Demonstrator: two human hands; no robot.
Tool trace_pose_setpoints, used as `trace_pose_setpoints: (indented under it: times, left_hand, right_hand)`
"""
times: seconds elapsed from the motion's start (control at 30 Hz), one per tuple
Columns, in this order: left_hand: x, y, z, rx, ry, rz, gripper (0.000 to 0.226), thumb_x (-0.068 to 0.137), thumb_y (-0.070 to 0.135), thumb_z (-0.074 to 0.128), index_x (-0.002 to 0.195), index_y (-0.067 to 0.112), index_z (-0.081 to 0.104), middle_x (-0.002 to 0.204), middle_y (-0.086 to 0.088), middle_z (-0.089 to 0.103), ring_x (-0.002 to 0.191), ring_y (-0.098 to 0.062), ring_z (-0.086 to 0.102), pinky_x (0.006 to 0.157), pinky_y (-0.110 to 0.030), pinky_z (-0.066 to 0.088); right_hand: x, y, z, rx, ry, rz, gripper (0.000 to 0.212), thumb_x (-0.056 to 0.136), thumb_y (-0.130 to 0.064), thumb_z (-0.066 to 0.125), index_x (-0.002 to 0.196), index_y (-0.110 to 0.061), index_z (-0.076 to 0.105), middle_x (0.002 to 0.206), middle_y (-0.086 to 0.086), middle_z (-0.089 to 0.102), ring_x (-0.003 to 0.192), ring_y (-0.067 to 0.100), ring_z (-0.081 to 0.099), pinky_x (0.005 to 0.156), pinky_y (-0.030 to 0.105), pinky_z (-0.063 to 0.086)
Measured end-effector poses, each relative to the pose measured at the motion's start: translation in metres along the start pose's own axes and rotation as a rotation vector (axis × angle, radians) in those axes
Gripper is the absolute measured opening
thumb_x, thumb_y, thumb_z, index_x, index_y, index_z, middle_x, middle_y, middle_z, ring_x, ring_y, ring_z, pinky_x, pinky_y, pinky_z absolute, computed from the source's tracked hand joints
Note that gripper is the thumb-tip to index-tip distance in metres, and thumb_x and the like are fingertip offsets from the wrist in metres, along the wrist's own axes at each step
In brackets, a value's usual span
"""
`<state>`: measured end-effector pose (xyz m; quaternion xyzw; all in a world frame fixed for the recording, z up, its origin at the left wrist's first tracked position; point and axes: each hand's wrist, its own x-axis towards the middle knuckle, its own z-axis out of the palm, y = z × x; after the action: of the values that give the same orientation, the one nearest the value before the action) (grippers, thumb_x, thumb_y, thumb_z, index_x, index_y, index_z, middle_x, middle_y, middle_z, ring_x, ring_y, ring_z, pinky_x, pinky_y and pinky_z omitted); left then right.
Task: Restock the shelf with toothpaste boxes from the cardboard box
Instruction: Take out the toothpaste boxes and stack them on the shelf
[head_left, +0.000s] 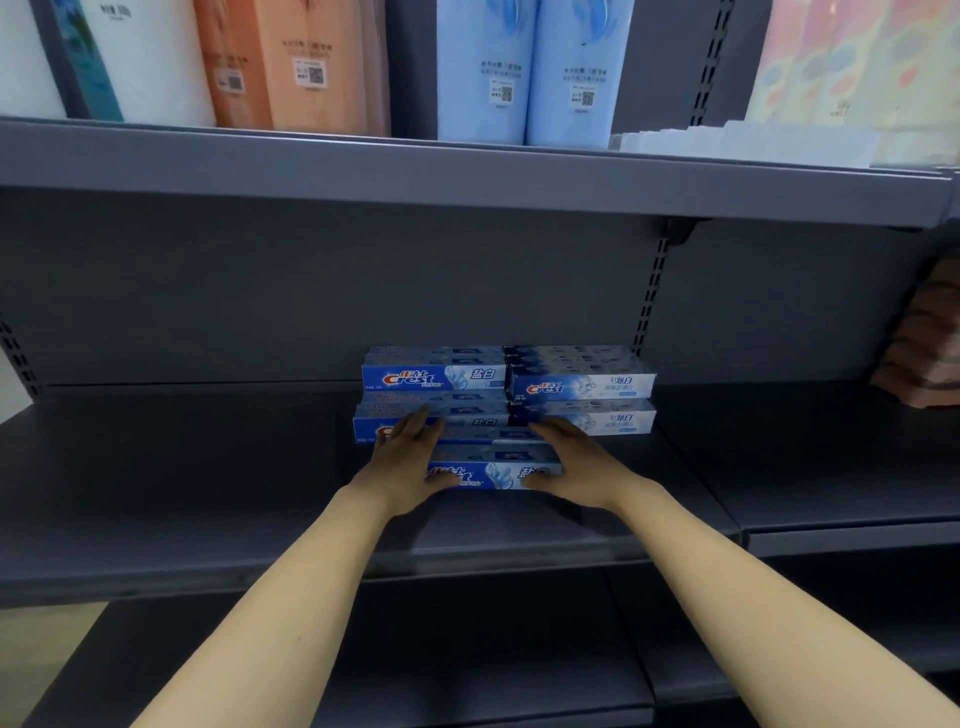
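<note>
Upper shelf stock and side goods, as I see them from the head camera.

On the upper shelf (467, 171) I see a white pack (150, 57) at the far left with a teal stripe on it, then two orange packs (291, 62) side by side, then two pale blue packs (524, 73) standing upright and touching each other, each with a small code label. Further right lies a low stack of white tissue packs (748, 145), and behind it stands a colourful patterned pack (857, 62). At the right edge, on the neighbouring bay, I make out a brownish stack of goods (924, 348), too blurred to name.
</note>
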<state>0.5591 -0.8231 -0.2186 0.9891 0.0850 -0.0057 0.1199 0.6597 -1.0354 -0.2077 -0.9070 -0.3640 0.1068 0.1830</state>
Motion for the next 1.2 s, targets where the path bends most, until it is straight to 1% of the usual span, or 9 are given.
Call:
trace_pose_setpoints:
  times: [0.23, 0.37, 0.47, 0.57, 0.73, 0.87, 1.0, 1.13, 1.2]
  left_hand:
    - [0.007, 0.007, 0.002, 0.028, 0.013, 0.038, 0.072, 0.094, 0.045, 0.046, 0.151, 0.016, 0.012, 0.159, -0.001, 0.006, 0.147, -0.022, 0.003, 0.12, -0.05, 0.009]
    - [0.008, 0.005, -0.001, 0.175, 0.077, 0.069, 0.07, 0.093, 0.052, 0.045, 0.149, 0.018, 0.02, 0.154, 0.0, 0.017, 0.144, -0.022, 0.013, 0.118, -0.05, 0.014]
    - [0.009, 0.004, -0.005, 0.242, 0.071, 0.112, 0.07, 0.092, 0.053, 0.045, 0.148, 0.018, 0.02, 0.151, -0.001, 0.02, 0.143, -0.023, 0.014, 0.118, -0.048, 0.011]
    - [0.009, 0.003, -0.008, 0.249, 0.044, 0.129, 0.068, 0.093, 0.051, 0.045, 0.147, 0.019, 0.022, 0.146, -0.003, 0.025, 0.14, -0.023, 0.021, 0.118, -0.048, 0.01]
    - [0.009, 0.001, -0.012, 0.308, 0.046, 0.15, 0.07, 0.091, 0.053, 0.045, 0.148, 0.019, 0.02, 0.143, -0.004, 0.027, 0.138, -0.024, 0.024, 0.117, -0.046, 0.012]
    - [0.008, -0.005, -0.023, 0.369, 0.072, 0.165, 0.07, 0.09, 0.056, 0.044, 0.147, 0.022, 0.022, 0.141, -0.005, 0.03, 0.134, -0.025, 0.028, 0.112, -0.044, 0.016]
    - [0.009, -0.017, -0.05, 0.389, 0.15, 0.157, 0.067, 0.09, 0.055, 0.044, 0.147, 0.024, 0.024, 0.139, -0.004, 0.034, 0.131, -0.022, 0.033, 0.109, -0.044, 0.022]
    - [0.014, -0.029, -0.07, 0.449, 0.192, 0.111, 0.068, 0.092, 0.054, 0.043, 0.149, 0.023, 0.021, 0.142, -0.005, 0.03, 0.134, -0.023, 0.031, 0.108, -0.042, 0.022]
    - [0.018, -0.035, -0.073, 0.464, 0.206, 0.092, 0.068, 0.092, 0.053, 0.043, 0.149, 0.023, 0.02, 0.143, -0.007, 0.03, 0.134, -0.024, 0.031, 0.108, -0.042, 0.023]
  right_hand:
    - [0.006, -0.002, 0.0, 0.004, 0.02, -0.001, 0.078, 0.087, -0.037, 0.065, 0.15, -0.016, 0.022, 0.152, 0.002, 0.023, 0.139, 0.018, 0.025, 0.111, 0.024, 0.024]
    - [0.009, -0.004, -0.005, -0.101, 0.0, -0.017, 0.08, 0.086, -0.044, 0.064, 0.15, -0.021, 0.022, 0.149, 0.002, 0.026, 0.137, 0.02, 0.024, 0.111, 0.031, 0.028]
    - [0.009, -0.007, -0.013, -0.196, -0.022, -0.033, 0.083, 0.084, -0.048, 0.065, 0.151, -0.026, 0.02, 0.152, 0.0, 0.025, 0.139, 0.021, 0.023, 0.112, 0.035, 0.027]
    - [0.012, -0.014, -0.018, -0.22, -0.054, -0.054, 0.083, 0.083, -0.047, 0.065, 0.15, -0.03, 0.019, 0.152, -0.001, 0.029, 0.139, 0.021, 0.026, 0.111, 0.035, 0.027]
    - [0.026, -0.02, -0.017, -0.243, -0.082, -0.055, 0.076, 0.08, -0.048, 0.067, 0.145, -0.027, 0.033, 0.144, 0.0, 0.041, 0.131, 0.021, 0.037, 0.105, 0.033, 0.031]
    - [0.033, -0.026, -0.02, -0.247, -0.042, -0.09, 0.071, 0.077, -0.049, 0.069, 0.138, -0.025, 0.042, 0.135, -0.003, 0.048, 0.125, 0.019, 0.043, 0.101, 0.031, 0.033]
    - [0.049, -0.04, -0.031, -0.216, 0.018, -0.135, 0.072, 0.076, -0.048, 0.071, 0.138, -0.023, 0.044, 0.136, -0.001, 0.049, 0.125, 0.02, 0.045, 0.098, 0.029, 0.032]
    - [0.067, -0.06, -0.043, -0.198, 0.032, -0.159, 0.08, 0.08, -0.042, 0.071, 0.146, -0.018, 0.034, 0.15, 0.003, 0.037, 0.137, 0.02, 0.035, 0.11, 0.029, 0.028]
    - [0.076, -0.066, -0.045, -0.196, 0.038, -0.16, 0.081, 0.081, -0.039, 0.072, 0.148, -0.016, 0.03, 0.152, 0.004, 0.034, 0.138, 0.021, 0.033, 0.11, 0.03, 0.027]
